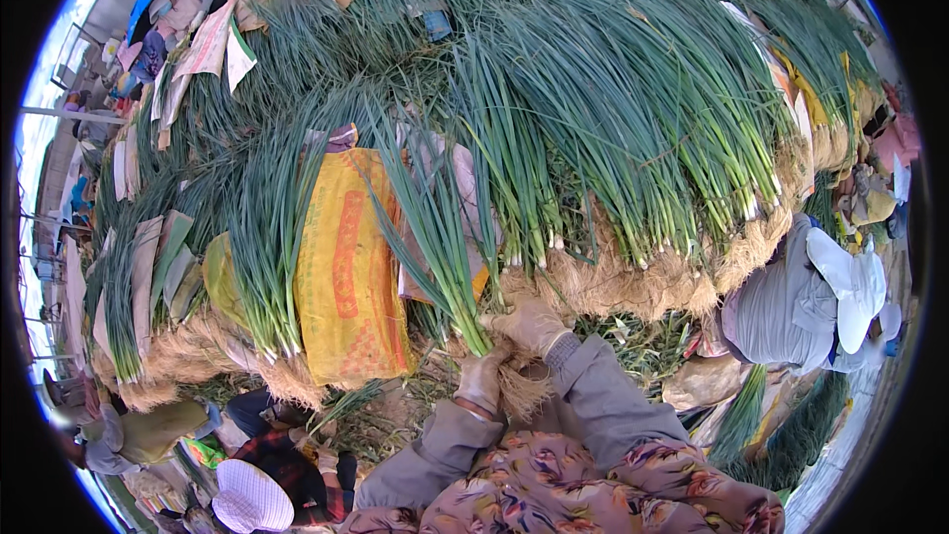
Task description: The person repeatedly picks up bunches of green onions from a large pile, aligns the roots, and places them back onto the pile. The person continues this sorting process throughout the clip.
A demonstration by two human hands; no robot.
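Low in the middle, a small bunch of green onions slants with its leaves up and to the left and its pale stringy roots hanging over my wrists' gap. My left hand, in a pale, soiled glove, closes around the lower stalks. Against the root end lies my right hand, gloved too; its fingertips are partly hidden, so its grip is unclear. Beyond my hands, a long row of green onions lies with roots towards me. A yellow woven sack covers part of the row on the left.
A person in a grey top and white hat is close on the right. At lower left are a person in a checked hat and another in an olive garment. Loose leaf scraps litter the ground. More sacks lie on the farther onions.
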